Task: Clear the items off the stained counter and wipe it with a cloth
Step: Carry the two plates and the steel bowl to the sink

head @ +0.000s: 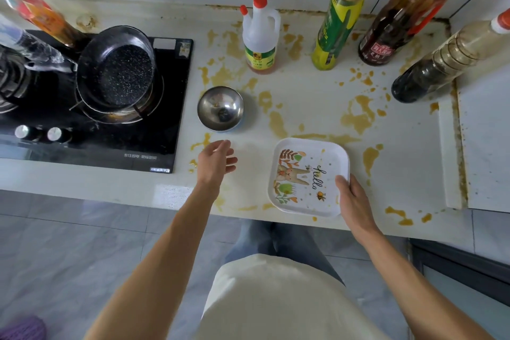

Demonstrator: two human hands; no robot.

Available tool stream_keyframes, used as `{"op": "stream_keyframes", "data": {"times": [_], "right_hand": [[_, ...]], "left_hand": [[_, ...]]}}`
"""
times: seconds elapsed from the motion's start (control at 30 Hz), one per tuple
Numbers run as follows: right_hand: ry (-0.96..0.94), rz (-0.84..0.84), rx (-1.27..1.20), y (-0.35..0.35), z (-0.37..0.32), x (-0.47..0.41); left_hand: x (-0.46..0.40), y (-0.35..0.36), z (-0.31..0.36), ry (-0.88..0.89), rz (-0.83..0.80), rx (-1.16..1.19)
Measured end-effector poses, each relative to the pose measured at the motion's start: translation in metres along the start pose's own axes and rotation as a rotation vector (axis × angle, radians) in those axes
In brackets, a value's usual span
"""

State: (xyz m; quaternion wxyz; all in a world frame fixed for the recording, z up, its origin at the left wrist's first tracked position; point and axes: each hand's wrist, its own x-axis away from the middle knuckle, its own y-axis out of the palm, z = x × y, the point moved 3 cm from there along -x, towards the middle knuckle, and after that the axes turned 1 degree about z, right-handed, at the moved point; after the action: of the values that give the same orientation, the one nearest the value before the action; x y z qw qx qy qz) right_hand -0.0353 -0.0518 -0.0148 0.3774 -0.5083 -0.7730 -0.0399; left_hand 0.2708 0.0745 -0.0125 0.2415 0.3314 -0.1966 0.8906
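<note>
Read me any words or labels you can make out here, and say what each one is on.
"hello": in script on the square plate, held by the right hand.
Bottle labels: Chinese characters, too blurred to read.
Stove front print: too small to read.

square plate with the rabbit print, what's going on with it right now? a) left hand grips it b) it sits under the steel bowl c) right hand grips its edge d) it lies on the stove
c, the right hand curls round the near right edge of the square plate, while the left hand hangs open near the steel bowl.
</note>
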Motion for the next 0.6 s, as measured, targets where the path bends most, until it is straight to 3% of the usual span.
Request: {"op": "stream_keyframes", "data": {"times": [0.17, 0.33, 0.6], "right_hand": [[0.023, 0.009, 0.034, -0.016, 0.012, 0.003], [0.046, 0.057, 0.046, -0.020, 0.018, 0.003], [0.063, 0.142, -0.015, -0.011, 0.020, 0.000]], "left_hand": [[-0.036, -0.005, 0.024, -0.109, 0.039, 0.173], [-0.058, 0.008, 0.028, -0.158, 0.076, 0.155], [-0.065, 0.017, 0.028, -0.152, 0.029, 0.289]]}}
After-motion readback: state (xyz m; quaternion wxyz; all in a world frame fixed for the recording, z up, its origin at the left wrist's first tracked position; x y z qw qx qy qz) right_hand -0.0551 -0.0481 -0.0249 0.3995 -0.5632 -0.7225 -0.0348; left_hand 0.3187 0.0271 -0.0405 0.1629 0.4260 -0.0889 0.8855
